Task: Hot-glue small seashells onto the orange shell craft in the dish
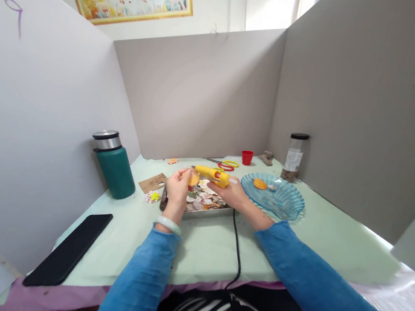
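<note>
Near the tabletop's centre, above one metal tray of shells, our left hand pinches one orange shell; our right hand grips one yellow glue gun. One blue dish sits rightward, holding one orange shell piece.

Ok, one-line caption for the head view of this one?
Right hand aims a yellow glue gun at an orange shell held by the left hand over a shell tray.

A green flask, black pad, red cup and scissors sit apart.
</note>
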A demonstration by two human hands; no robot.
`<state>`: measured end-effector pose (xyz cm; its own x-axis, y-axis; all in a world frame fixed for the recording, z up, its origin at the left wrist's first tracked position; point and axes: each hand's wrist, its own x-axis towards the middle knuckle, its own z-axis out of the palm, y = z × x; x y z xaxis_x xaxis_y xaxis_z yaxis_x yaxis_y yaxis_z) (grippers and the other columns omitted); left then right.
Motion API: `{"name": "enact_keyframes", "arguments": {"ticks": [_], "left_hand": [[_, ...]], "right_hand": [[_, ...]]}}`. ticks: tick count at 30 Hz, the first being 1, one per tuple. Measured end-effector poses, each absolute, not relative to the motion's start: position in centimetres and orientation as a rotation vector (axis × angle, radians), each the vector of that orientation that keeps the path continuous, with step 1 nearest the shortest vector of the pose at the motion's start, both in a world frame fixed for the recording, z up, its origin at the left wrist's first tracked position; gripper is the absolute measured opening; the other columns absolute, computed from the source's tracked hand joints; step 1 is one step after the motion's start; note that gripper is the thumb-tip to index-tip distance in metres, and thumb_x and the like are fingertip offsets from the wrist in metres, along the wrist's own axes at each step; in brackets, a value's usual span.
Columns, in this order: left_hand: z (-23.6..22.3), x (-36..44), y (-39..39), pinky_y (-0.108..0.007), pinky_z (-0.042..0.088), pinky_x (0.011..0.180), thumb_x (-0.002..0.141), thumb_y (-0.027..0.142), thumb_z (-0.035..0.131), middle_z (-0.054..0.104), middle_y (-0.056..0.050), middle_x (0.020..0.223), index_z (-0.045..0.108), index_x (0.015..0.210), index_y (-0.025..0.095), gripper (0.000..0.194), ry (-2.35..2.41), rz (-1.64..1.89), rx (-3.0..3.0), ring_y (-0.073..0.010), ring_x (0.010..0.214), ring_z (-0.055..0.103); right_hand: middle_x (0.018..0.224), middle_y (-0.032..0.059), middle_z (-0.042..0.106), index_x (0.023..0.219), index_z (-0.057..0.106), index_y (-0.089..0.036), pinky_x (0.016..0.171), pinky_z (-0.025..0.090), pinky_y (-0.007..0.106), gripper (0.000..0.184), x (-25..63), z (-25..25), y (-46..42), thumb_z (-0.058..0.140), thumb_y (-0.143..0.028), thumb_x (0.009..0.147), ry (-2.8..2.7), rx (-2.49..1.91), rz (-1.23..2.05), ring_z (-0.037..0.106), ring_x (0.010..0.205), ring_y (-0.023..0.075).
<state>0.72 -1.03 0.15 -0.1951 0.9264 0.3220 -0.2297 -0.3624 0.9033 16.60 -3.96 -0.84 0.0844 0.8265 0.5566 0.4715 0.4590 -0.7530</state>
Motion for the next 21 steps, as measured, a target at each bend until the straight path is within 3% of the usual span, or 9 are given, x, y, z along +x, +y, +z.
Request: {"name": "enact_keyframes", "arguments": {"ticks": [21], "left_hand": [[0.18, 0.58, -0.89, -0.020, 0.036, 0.043, 0.060, 0.045, 0.078, 0.066, -0.004, 0.070, 0.067, 0.082, 0.012, 0.040, 0.844, 1.670, 1.102, -0.0099, 0.052, 0.055]], "right_hand": [[0.062, 0.0018, 0.062, 0.065, 0.060, -0.019, 0.053, 0.042, 0.027, 0.027, 16.66, -1.19, -3.89, 0.064, -0.045, 0.070, -1.557, -1.153, 0.383, 0.056, 0.059, 0.0175]]}}
